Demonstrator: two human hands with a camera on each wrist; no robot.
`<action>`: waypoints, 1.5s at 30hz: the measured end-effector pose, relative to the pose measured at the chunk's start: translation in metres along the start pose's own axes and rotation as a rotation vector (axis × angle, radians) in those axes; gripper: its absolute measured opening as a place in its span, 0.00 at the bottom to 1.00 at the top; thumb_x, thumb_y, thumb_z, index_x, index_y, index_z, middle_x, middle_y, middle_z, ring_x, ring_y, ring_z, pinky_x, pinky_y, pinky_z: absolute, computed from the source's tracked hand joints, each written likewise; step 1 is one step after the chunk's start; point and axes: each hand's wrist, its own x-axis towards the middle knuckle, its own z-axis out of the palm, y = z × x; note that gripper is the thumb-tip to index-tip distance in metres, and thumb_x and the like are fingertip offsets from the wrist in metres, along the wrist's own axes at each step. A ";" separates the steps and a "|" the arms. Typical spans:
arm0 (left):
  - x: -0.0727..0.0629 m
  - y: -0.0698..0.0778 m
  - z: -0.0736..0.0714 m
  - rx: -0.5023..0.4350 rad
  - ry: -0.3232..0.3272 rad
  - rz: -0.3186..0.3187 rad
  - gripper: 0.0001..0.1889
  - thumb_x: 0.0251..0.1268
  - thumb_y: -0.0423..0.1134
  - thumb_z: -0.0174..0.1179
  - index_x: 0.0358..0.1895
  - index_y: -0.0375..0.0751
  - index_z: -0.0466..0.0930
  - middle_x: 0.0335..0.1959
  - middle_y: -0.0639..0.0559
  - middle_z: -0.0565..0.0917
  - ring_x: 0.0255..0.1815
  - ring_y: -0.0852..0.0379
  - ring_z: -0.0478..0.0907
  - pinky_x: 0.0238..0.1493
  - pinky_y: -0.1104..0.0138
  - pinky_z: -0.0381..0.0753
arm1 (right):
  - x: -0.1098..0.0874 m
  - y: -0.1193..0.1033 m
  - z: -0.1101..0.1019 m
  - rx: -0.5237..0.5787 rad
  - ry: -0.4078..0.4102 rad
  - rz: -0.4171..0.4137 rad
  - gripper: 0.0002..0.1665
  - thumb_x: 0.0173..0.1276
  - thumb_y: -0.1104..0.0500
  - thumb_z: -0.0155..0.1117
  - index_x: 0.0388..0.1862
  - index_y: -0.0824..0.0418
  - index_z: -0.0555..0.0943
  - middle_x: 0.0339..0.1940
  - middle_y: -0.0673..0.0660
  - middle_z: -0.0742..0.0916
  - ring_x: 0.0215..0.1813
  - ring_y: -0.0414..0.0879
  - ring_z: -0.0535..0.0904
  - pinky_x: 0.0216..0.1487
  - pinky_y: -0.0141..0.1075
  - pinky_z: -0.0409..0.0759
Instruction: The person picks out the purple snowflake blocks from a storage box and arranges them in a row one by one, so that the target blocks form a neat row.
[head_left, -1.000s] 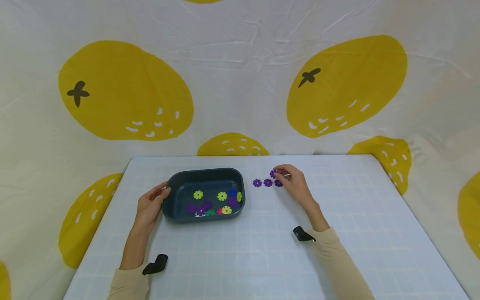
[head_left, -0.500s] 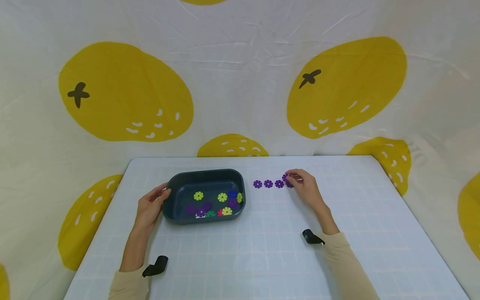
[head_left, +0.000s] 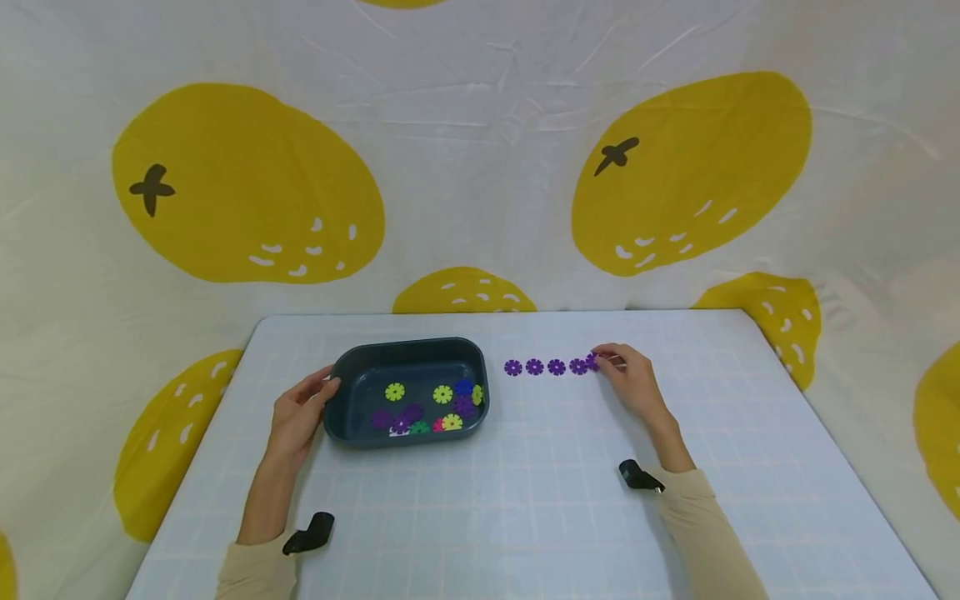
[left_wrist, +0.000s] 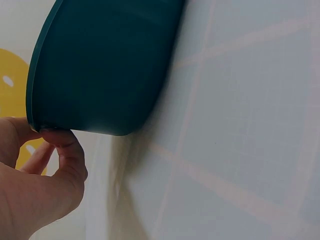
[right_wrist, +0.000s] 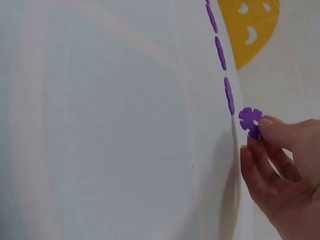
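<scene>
My left hand [head_left: 296, 412] grips the left end of a dark blue-green plastic tray [head_left: 408, 352], thumb and fingers pinching its rim. In the left wrist view, the tray's outer wall [left_wrist: 100, 70] rises above the left hand [left_wrist: 47, 175]. Several notched snowflake discs lie in the tray, among them a yellow disc [head_left: 394, 392], a blue disc [head_left: 463, 388] and a green disc [head_left: 419, 427]. My right hand [head_left: 633, 382] pinches a purple snowflake disc [right_wrist: 250, 119] between thumb and fingers. It is at the right end of a row of flat purple discs [head_left: 535, 367], near the last disc [head_left: 578, 366].
A pale checked cloth covers the table [head_left: 480, 508]. Its far edge meets a white curtain [head_left: 480, 192] printed with yellow fruit. A black wrist camera [head_left: 310, 533] sits at the left sleeve, and another black camera [head_left: 641, 476] at the right.
My right hand has moved right along the row and slightly nearer, carrying the purple snowflake disc. Discs it had covered now show. My left hand has stayed on the tray.
</scene>
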 end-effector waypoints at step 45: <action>0.002 -0.002 -0.001 -0.003 -0.013 0.025 0.30 0.72 0.47 0.66 0.74 0.42 0.73 0.49 0.60 0.77 0.47 0.65 0.73 0.43 0.77 0.75 | 0.004 -0.014 0.004 -0.062 -0.024 -0.025 0.12 0.77 0.68 0.60 0.54 0.71 0.83 0.46 0.67 0.83 0.48 0.59 0.80 0.52 0.52 0.79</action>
